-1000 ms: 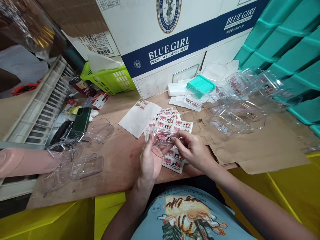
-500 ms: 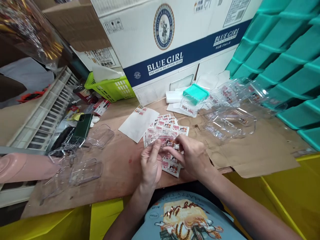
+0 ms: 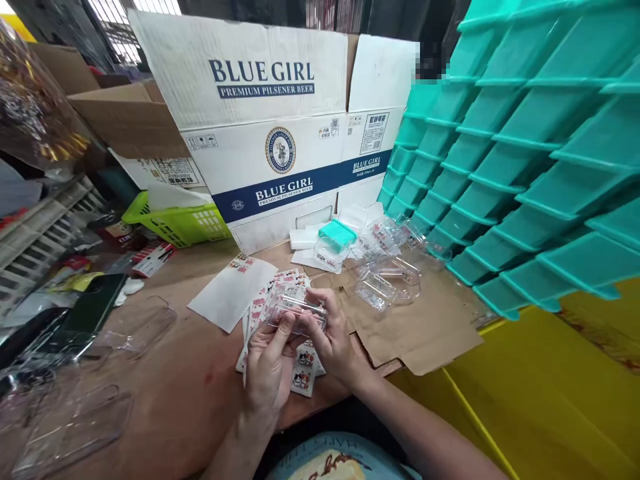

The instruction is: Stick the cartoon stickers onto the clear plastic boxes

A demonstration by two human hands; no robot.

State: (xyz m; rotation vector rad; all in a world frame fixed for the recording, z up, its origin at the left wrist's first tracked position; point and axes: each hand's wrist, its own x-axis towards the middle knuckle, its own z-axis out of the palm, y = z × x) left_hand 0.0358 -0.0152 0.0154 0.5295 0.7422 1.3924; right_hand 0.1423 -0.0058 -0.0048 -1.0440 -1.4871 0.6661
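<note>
A clear plastic phone case (image 3: pixel 295 308) is held between both hands above the sticker sheets. My left hand (image 3: pixel 273 357) grips its near left side, thumb on top. On its right end, my right hand (image 3: pixel 330 333) closes with thumb and fingers. Beneath lie several sheets of cat stickers (image 3: pixel 304 373), spread in an overlapping pile. A mostly white sheet (image 3: pixel 233 290) with a few stickers at its top edge lies to their left. Whether a sticker sits on the held case I cannot tell.
Clear cases (image 3: pixel 385 283) with stickers lie at the right, near a teal tray (image 3: pixel 337 233). More clear cases (image 3: pixel 75 427) and a dark green phone (image 3: pixel 93 310) are at left. A beer carton (image 3: pixel 280 180), green basket (image 3: pixel 187 223) and stacked teal bins (image 3: pixel 500 153) stand behind.
The view has swung right and up, showing more of the carton and bins. Both hands still hold the clear case, and my right hand now grips its right end with fingers around it.
</note>
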